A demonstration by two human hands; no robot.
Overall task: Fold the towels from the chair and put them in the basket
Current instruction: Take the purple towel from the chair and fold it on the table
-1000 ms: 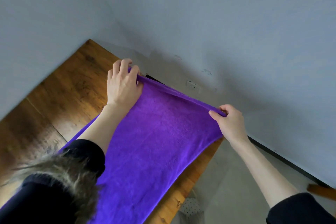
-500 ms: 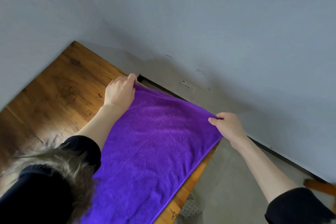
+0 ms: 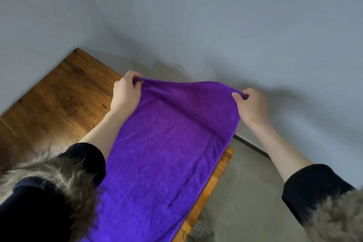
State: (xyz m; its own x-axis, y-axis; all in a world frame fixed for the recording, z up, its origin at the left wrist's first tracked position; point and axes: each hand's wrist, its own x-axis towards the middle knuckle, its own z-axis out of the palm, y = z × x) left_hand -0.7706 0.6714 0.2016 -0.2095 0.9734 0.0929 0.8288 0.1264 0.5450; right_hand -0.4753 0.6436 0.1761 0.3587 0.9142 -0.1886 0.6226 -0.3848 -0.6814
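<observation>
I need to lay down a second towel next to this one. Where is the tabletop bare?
Bare wood lies on the table to the left of the purple towel, out to the wall. On the right, the towel runs nearly to the table's edge, leaving only a thin strip. The left hand and right hand pinch its far corners.

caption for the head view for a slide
Both hands, left and right, pinch the far corners of a purple towel lying along a wooden table.

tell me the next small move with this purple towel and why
Probably carry both far corners back toward the body to fold the purple towel in half. The left hand and right hand each pinch a far corner lifted off the wooden table, while the rest lies flat lengthwise.
</observation>
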